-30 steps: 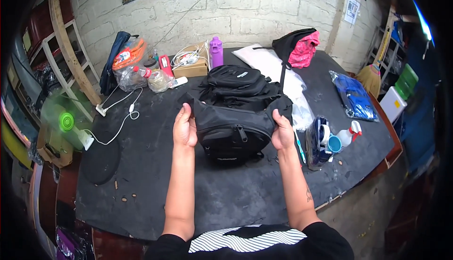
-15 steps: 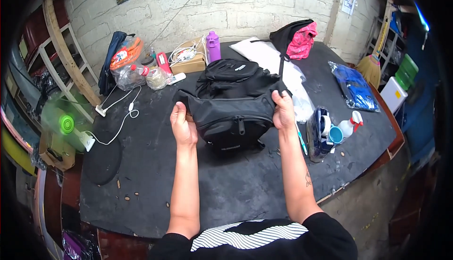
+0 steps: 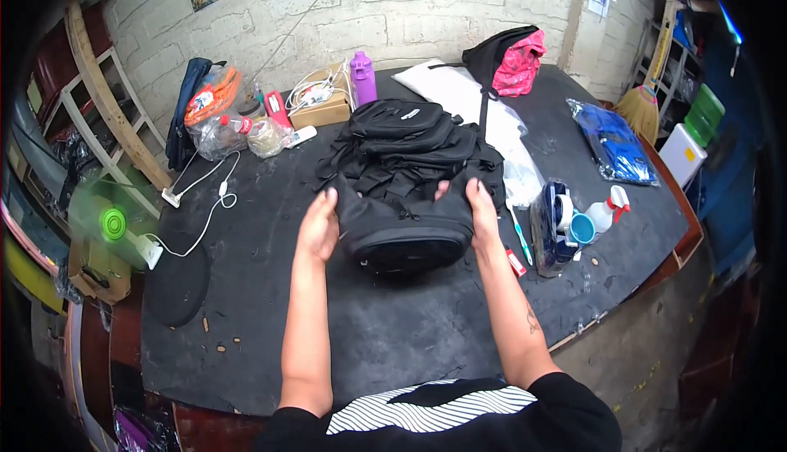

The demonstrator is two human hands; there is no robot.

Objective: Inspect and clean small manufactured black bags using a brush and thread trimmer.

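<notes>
A black backpack (image 3: 406,227) lies on the dark table in front of me, a rounded, zipped end facing me and its padded pockets and straps behind. My left hand (image 3: 318,227) grips its left side, thumb on top and the other fingers mostly hidden. On the opposite side my right hand (image 3: 482,216) is closed on the black fabric, with a fingertip showing inside the edge. Straps and loose cloth lie bunched between the two ends of the backpack.
Right of the backpack are a toothbrush (image 3: 522,237), a small red item (image 3: 516,263), a blue cup (image 3: 583,228) and a spray bottle (image 3: 607,210). A purple bottle (image 3: 362,80) and a cardboard box (image 3: 321,113) stand behind. A white cable (image 3: 205,231) runs across the left.
The edge I hold has come down and the near end sits lower and flatter. More straps and pockets show behind it. My right hand has moved slightly down, and the small red item is uncovered.
</notes>
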